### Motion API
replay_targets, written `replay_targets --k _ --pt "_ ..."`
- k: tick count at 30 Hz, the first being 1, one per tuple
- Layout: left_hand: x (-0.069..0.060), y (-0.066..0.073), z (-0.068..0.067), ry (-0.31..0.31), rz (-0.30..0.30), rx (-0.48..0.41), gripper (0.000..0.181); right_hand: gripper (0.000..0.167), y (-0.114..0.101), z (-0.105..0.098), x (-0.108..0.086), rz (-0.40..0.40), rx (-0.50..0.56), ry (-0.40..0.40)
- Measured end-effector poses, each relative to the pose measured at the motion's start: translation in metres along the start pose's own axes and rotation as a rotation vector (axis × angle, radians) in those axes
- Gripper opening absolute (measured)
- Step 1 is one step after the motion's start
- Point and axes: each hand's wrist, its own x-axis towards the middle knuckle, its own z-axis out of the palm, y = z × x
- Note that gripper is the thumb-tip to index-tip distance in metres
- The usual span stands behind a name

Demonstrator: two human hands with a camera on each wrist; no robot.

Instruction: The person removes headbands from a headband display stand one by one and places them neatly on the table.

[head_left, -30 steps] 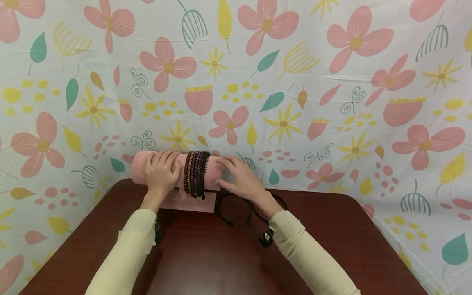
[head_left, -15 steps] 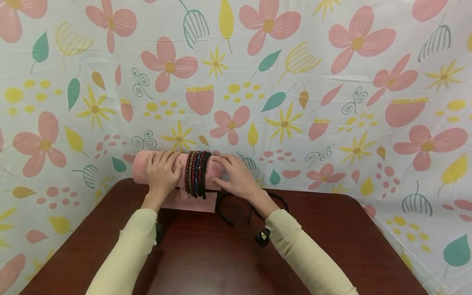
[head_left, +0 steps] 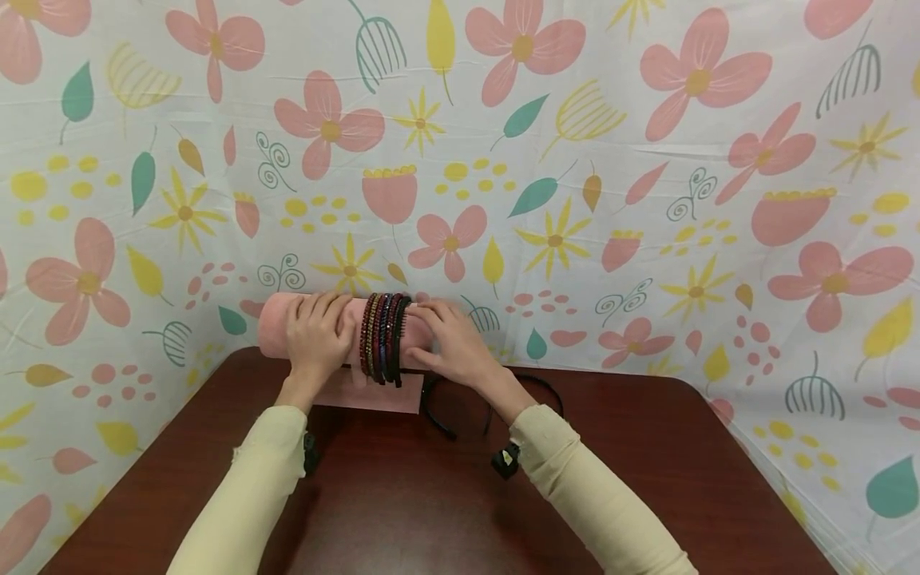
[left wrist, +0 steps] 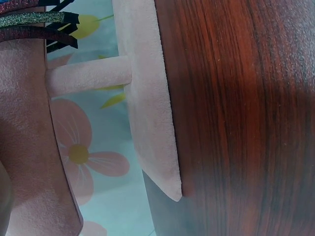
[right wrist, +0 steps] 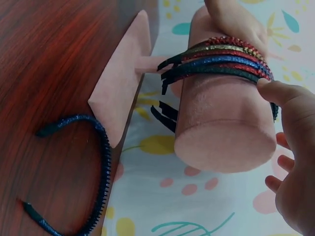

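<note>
A pink padded roll (head_left: 273, 327) on a stand with a flat pink base (head_left: 370, 393) bears several headbands (right wrist: 221, 61), side by side, in glittery red, gold, blue and black. My left hand (head_left: 316, 331) grips the roll to the left of the headbands, fingers draped over its top. On the other side my right hand (head_left: 456, 343) is spread at the roll's right end. One of its fingertips (right wrist: 266, 87) touches the nearest dark headband in the right wrist view; the other fingers are apart from the roll there.
Dark headbands (head_left: 437, 427) lie on the brown wooden table (head_left: 402, 495) below my right forearm; one toothed headband (right wrist: 104, 162) shows fully beside the stand base. A flowered cloth (head_left: 460, 160) hangs behind the table.
My right hand has shifted left along the roll until its fingertips reach the headbands. The left hand keeps its place on the roll, and the headbands stay put.
</note>
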Motion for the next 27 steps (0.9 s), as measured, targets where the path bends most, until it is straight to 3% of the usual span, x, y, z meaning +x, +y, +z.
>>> replay_targets --k 12,22,27 --pt "0.0 -0.001 -0.001 0.019 0.004 0.004 0.039 0.066 -0.006 0.007 0.006 0.061 -0.012 -0.084" --pt "0.001 -0.001 0.001 0.013 0.009 0.012 0.04 0.092 -0.006 0.014 0.013 0.135 -0.063 -0.173" --pt "0.002 0.0 0.002 0.028 0.013 0.005 0.039 0.097 -0.006 0.016 0.015 0.147 -0.07 -0.199"
